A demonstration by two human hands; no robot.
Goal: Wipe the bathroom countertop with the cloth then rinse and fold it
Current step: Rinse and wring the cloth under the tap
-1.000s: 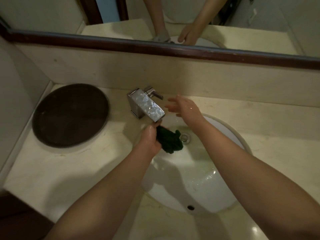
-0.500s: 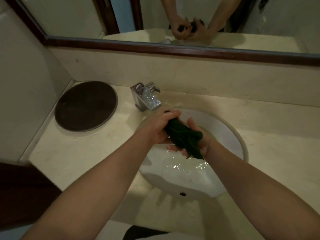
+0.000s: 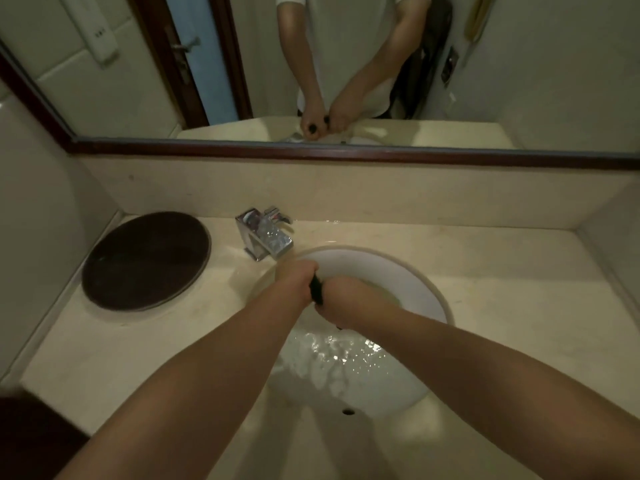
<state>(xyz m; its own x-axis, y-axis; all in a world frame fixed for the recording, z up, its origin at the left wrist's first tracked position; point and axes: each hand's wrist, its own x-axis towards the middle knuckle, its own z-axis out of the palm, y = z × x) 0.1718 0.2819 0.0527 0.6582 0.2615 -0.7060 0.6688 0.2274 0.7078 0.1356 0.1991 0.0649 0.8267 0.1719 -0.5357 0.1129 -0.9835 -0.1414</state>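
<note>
A dark green cloth [image 3: 316, 291] is bunched tight between both fists over the white sink basin [image 3: 420, 285]; only a short dark strip of it shows between them. My left hand [image 3: 297, 277] is clenched on its left end and my right hand [image 3: 343, 299] on its right end, knuckles almost touching. Water pools and ripples in the lower part of the basin. The beige countertop [image 3: 519, 306] surrounds the sink.
A chrome faucet [image 3: 266, 235] stands at the basin's back left rim. A round dark tray [image 3: 145, 259] lies on the counter to the left. A mirror with a dark frame [image 3: 346, 154] runs above the backsplash and reflects my hands.
My right hand came from near the faucet onto the cloth, and both hands have closed into fists on it. The loose cloth is now squeezed into a tight bunch.
</note>
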